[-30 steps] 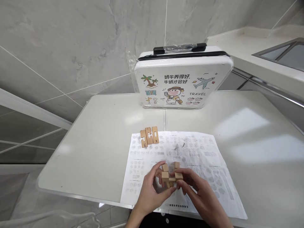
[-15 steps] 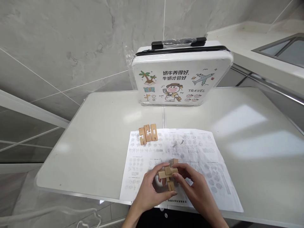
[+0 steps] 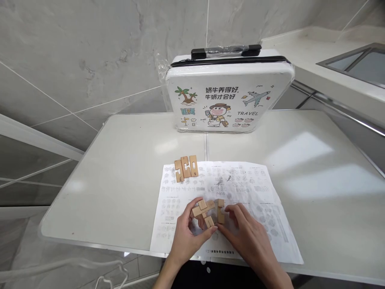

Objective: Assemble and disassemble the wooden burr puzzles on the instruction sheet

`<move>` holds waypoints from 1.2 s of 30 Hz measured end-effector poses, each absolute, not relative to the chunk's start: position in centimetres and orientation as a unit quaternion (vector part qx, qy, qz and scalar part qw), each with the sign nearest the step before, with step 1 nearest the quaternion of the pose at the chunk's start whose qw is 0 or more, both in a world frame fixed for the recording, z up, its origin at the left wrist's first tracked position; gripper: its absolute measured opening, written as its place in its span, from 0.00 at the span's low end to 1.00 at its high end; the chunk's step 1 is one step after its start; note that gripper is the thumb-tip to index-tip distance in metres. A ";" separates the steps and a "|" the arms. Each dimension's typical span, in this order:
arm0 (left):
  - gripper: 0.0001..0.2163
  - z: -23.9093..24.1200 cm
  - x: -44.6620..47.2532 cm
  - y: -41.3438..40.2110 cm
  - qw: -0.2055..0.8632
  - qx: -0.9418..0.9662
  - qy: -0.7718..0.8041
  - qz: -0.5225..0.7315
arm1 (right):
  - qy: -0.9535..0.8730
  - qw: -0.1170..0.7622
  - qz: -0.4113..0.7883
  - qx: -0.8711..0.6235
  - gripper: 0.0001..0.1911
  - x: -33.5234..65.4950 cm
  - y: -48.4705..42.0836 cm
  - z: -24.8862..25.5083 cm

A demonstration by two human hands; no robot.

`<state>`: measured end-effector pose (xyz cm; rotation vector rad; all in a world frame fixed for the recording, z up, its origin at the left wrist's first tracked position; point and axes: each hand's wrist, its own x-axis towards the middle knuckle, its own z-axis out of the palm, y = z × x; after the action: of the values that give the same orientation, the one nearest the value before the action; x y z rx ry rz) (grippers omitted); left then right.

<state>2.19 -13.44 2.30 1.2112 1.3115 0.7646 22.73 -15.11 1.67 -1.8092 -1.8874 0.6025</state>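
Above the printed sheet [image 3: 164, 241] on the bench [image 3: 120, 192], the left grip [image 3: 187, 233] was pinching the wooden cluster [image 3: 201, 210] from two sides; the right grip [image 3: 251, 233] was half spread beside a notched block [image 3: 221, 217], and whether it pinched this I could not tell; the wood looked light, stiff, hardly slippery; its flat sides probably offered the best hold, but joints might slide.

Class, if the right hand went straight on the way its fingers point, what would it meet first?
Most likely the notched wooden piece, just beside the fingertips of the right hand. Depth is unclear, so they may even be touching.
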 end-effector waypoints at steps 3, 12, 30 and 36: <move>0.35 2.4 2.3 -13.4 0.563 0.517 0.556 0.325 | -0.700 0.219 0.213 -0.646 0.22 22.5 -14.9 1.6; 0.35 2.4 2.4 -13.6 0.584 0.499 0.546 0.335 | -0.738 0.225 0.268 -0.577 0.18 24.1 -15.2 4.6; 0.32 1.7 2.8 -13.7 0.578 0.536 0.484 0.380 | -0.785 0.203 0.220 -0.543 0.16 24.1 -15.6 5.8; 0.32 1.8 2.7 -13.8 0.555 0.559 0.487 0.378 | -0.794 0.183 0.219 -0.537 0.16 24.0 -15.7 5.9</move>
<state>2.68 -13.84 1.80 1.3193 1.1497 0.8938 24.01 -15.74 5.89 -1.5136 -2.2402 0.6183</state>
